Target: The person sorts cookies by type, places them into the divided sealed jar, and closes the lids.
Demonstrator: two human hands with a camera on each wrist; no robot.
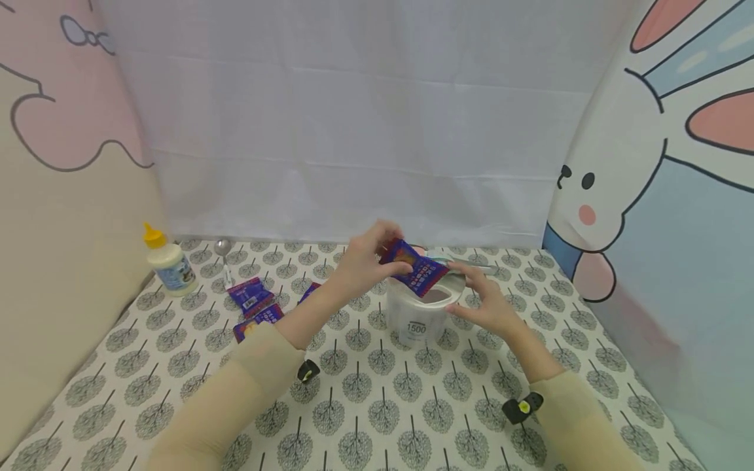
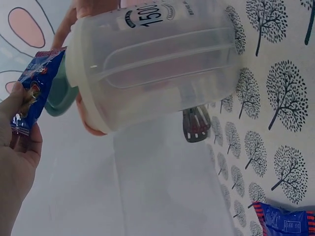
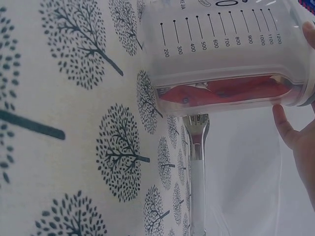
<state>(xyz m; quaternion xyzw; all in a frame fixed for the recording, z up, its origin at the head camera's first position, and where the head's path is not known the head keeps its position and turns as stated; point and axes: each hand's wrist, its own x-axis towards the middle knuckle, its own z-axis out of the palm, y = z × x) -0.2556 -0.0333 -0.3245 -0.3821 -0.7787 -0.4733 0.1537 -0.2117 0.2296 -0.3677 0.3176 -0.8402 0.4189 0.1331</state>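
Packet (image 1: 417, 269), just right of centre in the head view, would best go narrow end first into the pitcher (image 1: 402, 315), clear of its edge. The left hand (image 1: 372, 256) pinches its upper-left end between thumb and fingers; the right hand (image 1: 487, 302), thumb and fingers apart, grips the pitcher near its top.
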